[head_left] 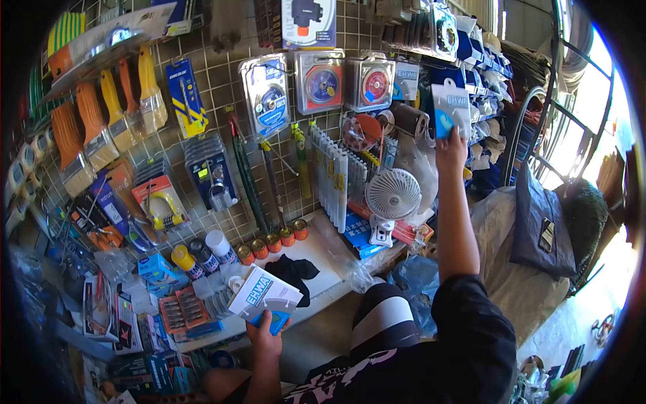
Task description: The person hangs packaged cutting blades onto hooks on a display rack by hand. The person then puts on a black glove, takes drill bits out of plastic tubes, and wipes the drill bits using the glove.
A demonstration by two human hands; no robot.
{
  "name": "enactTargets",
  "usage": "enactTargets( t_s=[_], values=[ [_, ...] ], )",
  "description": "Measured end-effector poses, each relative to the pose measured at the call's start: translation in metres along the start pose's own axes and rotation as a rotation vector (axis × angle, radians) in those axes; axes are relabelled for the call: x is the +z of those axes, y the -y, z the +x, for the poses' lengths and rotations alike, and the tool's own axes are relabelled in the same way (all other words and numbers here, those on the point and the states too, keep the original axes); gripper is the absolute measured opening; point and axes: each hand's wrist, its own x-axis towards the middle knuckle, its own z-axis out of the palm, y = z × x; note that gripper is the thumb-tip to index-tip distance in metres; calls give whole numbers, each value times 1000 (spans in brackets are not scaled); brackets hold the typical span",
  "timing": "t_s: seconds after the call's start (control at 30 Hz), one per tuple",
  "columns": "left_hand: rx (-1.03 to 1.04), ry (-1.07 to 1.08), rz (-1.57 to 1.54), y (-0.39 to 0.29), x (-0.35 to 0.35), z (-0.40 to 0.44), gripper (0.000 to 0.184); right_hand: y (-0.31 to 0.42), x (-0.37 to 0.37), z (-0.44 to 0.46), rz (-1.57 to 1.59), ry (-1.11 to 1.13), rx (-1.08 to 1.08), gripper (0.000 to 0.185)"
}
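Observation:
Low in front of me, my left hand (266,334) grips a white and blue EHWA packet (264,297) by its lower edge, thumb on its face. Whether more packets lie behind it, I cannot tell. My right arm is stretched up and forward. At its end my right hand (451,151) is closed on the bottom of another white and blue packet (451,108), which has a hanging hole at its top. This raised packet is near a similar EHWA packet (406,81) hanging on the wire grid wall (222,81). A black cloth (294,273) lies just behind the left hand's packet.
Boxed discs (320,82) and paintbrushes (97,145) hang on the grid. A white fan (393,194) stands on the right of the counter (330,279). Small orange cans (273,243) and spray cans (221,246) line its back. Blue bins (474,74) are at the right.

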Motion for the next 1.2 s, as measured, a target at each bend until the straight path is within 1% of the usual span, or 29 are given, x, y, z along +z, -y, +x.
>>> enactTargets(
  t_s=[0.03,0.1,0.17,0.23,0.27,0.33,0.4,0.47,0.5,0.53,0.57,0.6,0.67,0.7,0.77,0.83,0.87,0.9,0.93,0.97,1.0,1.03,1.1,1.13,1.2],
  values=[
    [-5,-19,11,1,4,4,47,-15,-9,32,-158,23,-126,34],
    [-18,-61,36,4,11,7,46,-24,-7,63,-808,24,-505,55],
    [-45,-30,49,10,9,16,47,-27,0,86,-199,-9,-215,54],
    [-66,-7,50,13,9,23,47,-37,-1,106,23,-3,-83,51],
    [-77,-2,46,14,9,26,47,-46,-4,112,-62,18,-93,48],
    [-96,-35,60,19,9,30,47,-50,-6,116,-544,45,-210,48],
    [-86,-33,57,21,13,31,48,-49,-14,115,-1345,58,-409,53],
    [-96,-35,45,27,11,33,50,-80,-26,134,-1126,91,-385,54],
    [-109,-37,51,28,11,33,50,-112,-38,157,-1014,105,-374,55],
    [-122,-40,56,29,12,33,50,-152,-50,193,-588,98,-145,59],
    [-135,-44,59,30,13,33,50,-190,-62,227,-148,7,43,66],
    [-153,-66,56,30,14,33,52,-186,-39,221,-8,-113,130,71],
    [-158,-32,82,31,16,35,52,-109,23,169,249,-83,337,92],
    [-162,-13,96,30,16,35,53,-82,57,140,1,-194,297,55],
    [-165,-33,97,32,13,36,55,-86,70,142,136,-52,416,51],
    [-171,-52,95,34,10,40,56,-94,91,145,130,-58,421,46],
    [-176,-63,93,35,9,42,57,-96,100,143,97,-102,405,38],
    [-181,-75,91,35,9,44,58,-115,97,157,30,-24,365,37],
    [-191,-96,100,34,10,45,59,-149,91,180,-40,54,326,36],
    [-191,-109,102,34,11,46,59,-140,86,182,-472,339,193,37],
    [-192,-122,104,35,11,47,59,-131,82,182,-1110,573,-134,39],
    [-192,-136,104,36,10,48,59,-124,76,185,-1447,672,-493,43],
    [-190,-87,93,41,-1,54,61,-120,78,187,-1411,761,-522,56],
    [-190,-64,87,42,-3,57,62,-117,85,183,-1080,574,-147,59],
    [-215,-79,90,43,-3,58,62,-112,108,170,-364,180,524,65]
  ],
)
